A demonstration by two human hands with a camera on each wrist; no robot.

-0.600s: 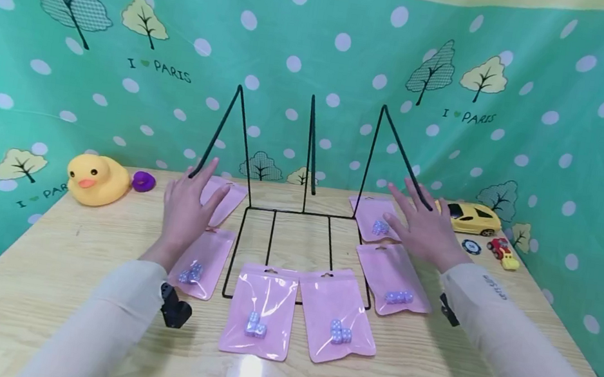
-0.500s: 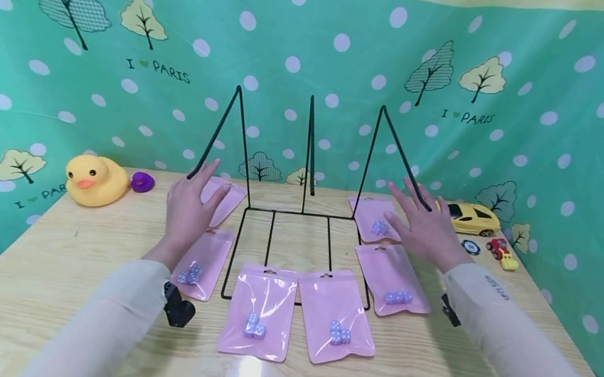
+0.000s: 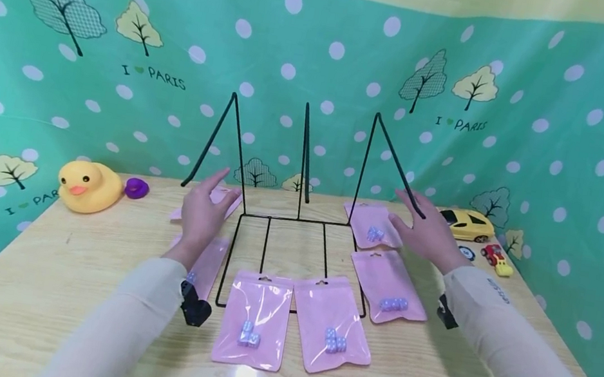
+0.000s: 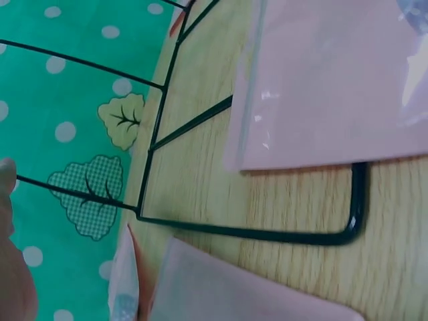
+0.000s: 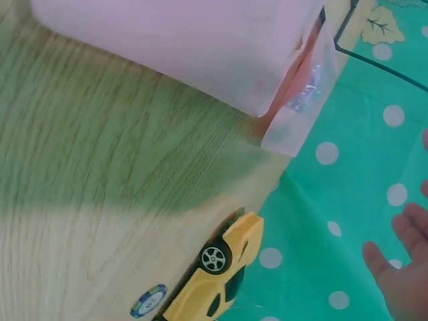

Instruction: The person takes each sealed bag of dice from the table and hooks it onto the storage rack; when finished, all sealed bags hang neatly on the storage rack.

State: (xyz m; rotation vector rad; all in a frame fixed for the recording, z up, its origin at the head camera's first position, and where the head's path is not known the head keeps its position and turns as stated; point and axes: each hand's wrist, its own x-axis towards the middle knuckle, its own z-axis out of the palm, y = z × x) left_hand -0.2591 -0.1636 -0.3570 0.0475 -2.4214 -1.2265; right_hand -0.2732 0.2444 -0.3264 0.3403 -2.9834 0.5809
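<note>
Head view, left to right: the left hand [image 3: 203, 216], thumb and fingers apart, seems to hold nothing; a black wire rack [image 3: 297, 220] stands between the hands, likely light yet stiff, best taken by its side bars; pink pouches [image 3: 255, 305] around it, two lapping its front bar, should be soft and slippery, best pinched at the punched edge; the right hand [image 3: 431, 234], fingers spread, appears empty. Right wrist view misses the red toy [image 3: 496, 260] seen from the head
</note>
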